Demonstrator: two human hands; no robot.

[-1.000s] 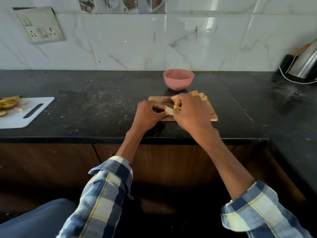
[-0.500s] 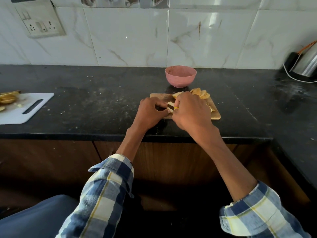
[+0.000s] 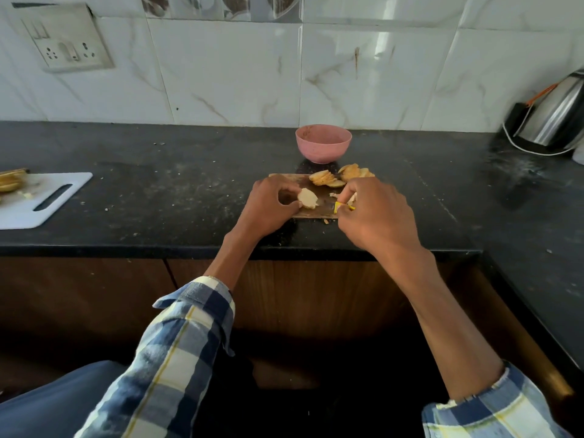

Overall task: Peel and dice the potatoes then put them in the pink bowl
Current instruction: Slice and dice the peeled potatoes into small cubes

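A small wooden cutting board [image 3: 317, 211] lies on the black counter [image 3: 177, 200]. My left hand [image 3: 268, 205] pinches a pale potato piece [image 3: 307, 198] over the board's left part. My right hand [image 3: 377, 213] grips a yellow-handled tool [image 3: 343, 207], of which only a bit of yellow handle shows; its blade is hidden. Two heaps of potato slices [image 3: 325, 178] lie at the board's far edge. The pink bowl [image 3: 323, 148] stands just behind the board, and nothing shows inside it.
A white cutting board [image 3: 41, 200] with peels [image 3: 12, 181] lies at the far left. A steel kettle [image 3: 556, 118] with a white cord stands at the back right. A wall socket [image 3: 63, 39] is at upper left. The counter turns a corner at the right.
My hands have drawn apart: the left now holds the potato piece clear of the right, and the slices at the board's far edge show more fully.
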